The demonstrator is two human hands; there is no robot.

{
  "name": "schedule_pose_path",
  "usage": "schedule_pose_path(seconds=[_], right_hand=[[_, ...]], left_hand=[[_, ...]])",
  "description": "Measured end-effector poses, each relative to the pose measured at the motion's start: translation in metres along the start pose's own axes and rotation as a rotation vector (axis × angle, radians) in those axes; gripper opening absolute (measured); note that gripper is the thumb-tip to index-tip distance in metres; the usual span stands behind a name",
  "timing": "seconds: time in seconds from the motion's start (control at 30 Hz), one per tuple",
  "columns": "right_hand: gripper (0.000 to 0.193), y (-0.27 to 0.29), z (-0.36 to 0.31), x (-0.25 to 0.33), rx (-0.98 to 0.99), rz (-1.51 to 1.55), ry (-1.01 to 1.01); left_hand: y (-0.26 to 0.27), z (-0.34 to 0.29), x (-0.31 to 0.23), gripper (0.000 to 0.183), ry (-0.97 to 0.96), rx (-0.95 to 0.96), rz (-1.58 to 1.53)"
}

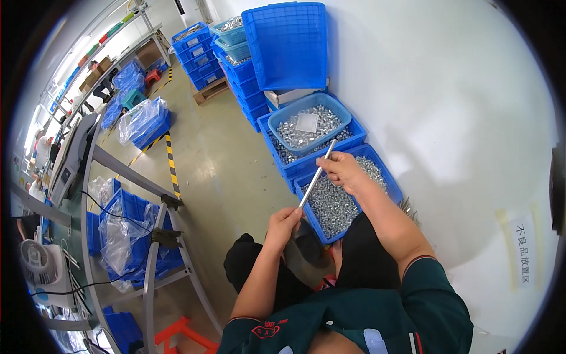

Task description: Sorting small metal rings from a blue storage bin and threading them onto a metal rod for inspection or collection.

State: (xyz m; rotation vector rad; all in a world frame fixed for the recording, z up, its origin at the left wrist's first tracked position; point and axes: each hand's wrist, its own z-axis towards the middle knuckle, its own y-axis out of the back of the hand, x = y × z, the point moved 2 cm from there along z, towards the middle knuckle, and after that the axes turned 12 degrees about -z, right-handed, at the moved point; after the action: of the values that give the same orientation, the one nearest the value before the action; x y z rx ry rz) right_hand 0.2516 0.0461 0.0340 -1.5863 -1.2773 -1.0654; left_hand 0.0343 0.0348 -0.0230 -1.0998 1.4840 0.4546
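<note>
A thin silver metal rod (pixel 310 189) slants between my two hands, over the left side of a blue crate. My right hand (pixel 344 171) pinches it near its upper end, thumb and fingers closed. At the lower end, the fingers of my left hand (pixel 284 224) are closed on the rod too. The blue crate (pixel 394 187) below holds a heap of small shiny metal parts (pixel 330 207). Just beyond it, a light-blue basket (pixel 311 147) of similar parts rests on another filled blue crate; a clear plastic piece (pixel 307 122) lies on those parts.
A large blue crate (pixel 286 47) stands on its side behind the basket. Stacked blue crates (pixel 198 56) are farther back. To my left, a grey-framed workbench (pixel 154 259) has plastic-wrapped blue crates (pixel 134 213) beneath it and a red stool (pixel 186 333) nearby. A white wall (pixel 448 76) rises at right.
</note>
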Motion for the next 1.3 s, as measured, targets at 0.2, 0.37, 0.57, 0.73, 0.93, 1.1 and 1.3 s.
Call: schedule_pose_path(seconds=[0.2, 0.37, 0.57, 0.73, 0.93, 1.1, 1.3], right_hand=[[0.025, 0.0, 0.001, -0.002, 0.1, 0.083, -0.06], [0.024, 0.002, -0.001, 0.002, 0.174, 0.062, -0.077], [0.019, 0.001, -0.002, 0.007, 0.171, 0.166, -0.039], [0.017, -0.003, 0.0, 0.004, 0.143, 0.093, -0.03], [0.016, -0.001, 0.004, -0.003, 0.133, -0.028, -0.051], [0.024, 0.013, 0.017, -0.013, 0.191, 0.551, -0.239], [0.023, 0.041, 0.044, -0.053, -0.087, 0.539, -0.501]], left_hand=[[0.0, 0.002, -0.004, 0.025, 0.021, -0.001, -0.052], [0.003, 0.0, -0.006, 0.024, 0.05, -0.009, -0.082], [0.004, -0.001, -0.006, 0.024, 0.051, 0.016, -0.128], [0.004, -0.003, -0.005, 0.025, 0.062, -0.001, -0.11], [0.007, -0.004, -0.003, 0.027, 0.084, -0.025, -0.086], [0.005, -0.001, -0.003, 0.029, 0.047, -0.068, -0.059], [0.006, 0.0, -0.003, 0.028, 0.062, -0.076, -0.053]])
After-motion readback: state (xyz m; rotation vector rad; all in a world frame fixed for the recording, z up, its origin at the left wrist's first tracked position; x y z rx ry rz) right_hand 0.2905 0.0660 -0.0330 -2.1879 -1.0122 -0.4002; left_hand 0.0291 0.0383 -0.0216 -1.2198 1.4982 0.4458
